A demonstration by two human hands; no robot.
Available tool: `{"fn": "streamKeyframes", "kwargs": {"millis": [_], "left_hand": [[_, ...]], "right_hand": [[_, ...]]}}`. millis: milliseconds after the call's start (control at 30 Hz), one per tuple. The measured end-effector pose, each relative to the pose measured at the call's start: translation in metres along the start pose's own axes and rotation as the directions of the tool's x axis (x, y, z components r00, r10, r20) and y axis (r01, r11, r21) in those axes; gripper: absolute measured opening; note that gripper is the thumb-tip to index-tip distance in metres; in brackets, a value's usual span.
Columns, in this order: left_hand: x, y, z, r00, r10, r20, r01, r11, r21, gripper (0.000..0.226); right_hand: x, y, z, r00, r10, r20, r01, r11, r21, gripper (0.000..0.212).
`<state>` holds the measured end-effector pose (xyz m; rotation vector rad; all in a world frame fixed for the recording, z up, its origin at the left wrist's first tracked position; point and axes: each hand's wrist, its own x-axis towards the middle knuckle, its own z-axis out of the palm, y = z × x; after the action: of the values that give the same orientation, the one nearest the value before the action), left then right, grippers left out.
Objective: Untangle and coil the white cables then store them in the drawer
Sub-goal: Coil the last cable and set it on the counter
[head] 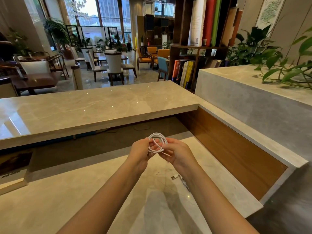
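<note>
A white cable (158, 136), wound into a small coil of a few loops, is held in the air above the lower marble desk (84, 191). My left hand (141, 152) grips the coil's left side and my right hand (177, 152) pinches its right side, with a short loose end sticking out below the fingers. A second white cable (181, 179) with a USB plug lies on the desk under my right forearm, partly hidden by it. No drawer is in view.
A raised marble counter (94, 107) runs across in front of the desk. A wooden panel (236, 152) and a grey stone ledge (253, 102) with leafy plants (278, 65) close off the right. A dark sign (13, 164) stands at the left.
</note>
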<state>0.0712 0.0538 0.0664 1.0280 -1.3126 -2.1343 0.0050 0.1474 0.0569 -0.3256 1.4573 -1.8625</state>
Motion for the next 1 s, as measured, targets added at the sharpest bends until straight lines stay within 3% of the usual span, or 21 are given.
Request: {"fn": "streamKeyframes", "kwargs": {"millis": [67, 133, 200, 267, 333, 433, 533, 633, 700, 767, 833, 900, 933, 1000], "left_hand": [[-0.003, 0.000, 0.002, 0.993, -0.088, 0.073, 0.101, 0.976, -0.192, 0.030], [-0.005, -0.002, 0.003, 0.982, -0.134, 0.132, 0.164, 0.953, -0.255, 0.030], [-0.006, -0.005, 0.005, 0.974, -0.150, 0.172, 0.185, 0.960, -0.211, 0.027], [-0.004, -0.005, 0.005, 0.966, -0.140, 0.218, 0.168, 0.979, -0.117, 0.024], [-0.002, -0.001, 0.003, 0.954, -0.128, 0.272, 0.139, 0.990, -0.022, 0.024], [-0.002, 0.005, 0.000, 0.913, -0.172, 0.370, 0.152, 0.985, 0.083, 0.028], [-0.004, 0.011, 0.001, 0.875, -0.207, 0.437, 0.177, 0.978, 0.109, 0.027], [-0.003, 0.015, 0.003, 0.838, -0.214, 0.502, 0.206, 0.976, 0.072, 0.025], [-0.001, 0.016, 0.001, 0.830, -0.192, 0.523, 0.132, 0.980, 0.151, 0.018], [0.000, 0.013, 0.003, 0.863, -0.135, 0.487, -0.078, 0.917, 0.392, 0.016], [0.002, 0.008, 0.009, 0.903, -0.021, 0.428, -0.306, 0.669, 0.678, 0.020], [0.005, 0.000, 0.017, 0.883, 0.149, 0.446, -0.468, 0.361, 0.806, 0.020], [0.006, -0.003, 0.020, 0.853, 0.222, 0.471, -0.516, 0.233, 0.824, 0.016], [0.012, -0.005, 0.022, 0.799, 0.330, 0.502, -0.557, 0.091, 0.826, 0.009]], "right_hand": [[0.001, 0.002, -0.004, 0.996, 0.086, -0.023, -0.083, 0.990, 0.118, 0.021], [0.004, 0.005, -0.008, 0.988, 0.138, -0.073, -0.128, 0.984, 0.121, 0.022], [0.006, 0.008, -0.011, 0.980, 0.128, -0.150, -0.130, 0.992, -0.001, 0.024], [0.007, 0.012, -0.013, 0.972, -0.024, -0.234, -0.052, 0.948, -0.314, 0.023], [0.007, 0.016, -0.018, 0.938, -0.297, -0.180, 0.124, 0.771, -0.625, 0.022], [0.009, 0.011, -0.024, 0.792, -0.604, 0.090, 0.398, 0.398, -0.826, 0.023], [0.013, 0.003, -0.028, 0.602, -0.704, 0.378, 0.519, -0.016, -0.855, 0.015], [0.016, -0.002, -0.038, 0.464, -0.733, 0.498, 0.546, -0.207, -0.812, 0.014], [0.018, -0.003, -0.045, 0.448, -0.724, 0.525, 0.543, -0.246, -0.803, 0.020], [0.019, -0.001, -0.048, 0.468, -0.707, 0.531, 0.549, -0.238, -0.801, 0.022], [0.018, 0.001, -0.045, 0.483, -0.712, 0.510, 0.556, -0.200, -0.807, 0.022], [0.016, -0.001, -0.038, 0.515, -0.726, 0.456, 0.566, -0.112, -0.817, 0.022], [0.015, -0.003, -0.034, 0.564, -0.709, 0.424, 0.570, -0.037, -0.821, 0.020], [0.012, -0.014, -0.029, 0.705, -0.602, 0.374, 0.561, 0.152, -0.813, 0.017]]}}
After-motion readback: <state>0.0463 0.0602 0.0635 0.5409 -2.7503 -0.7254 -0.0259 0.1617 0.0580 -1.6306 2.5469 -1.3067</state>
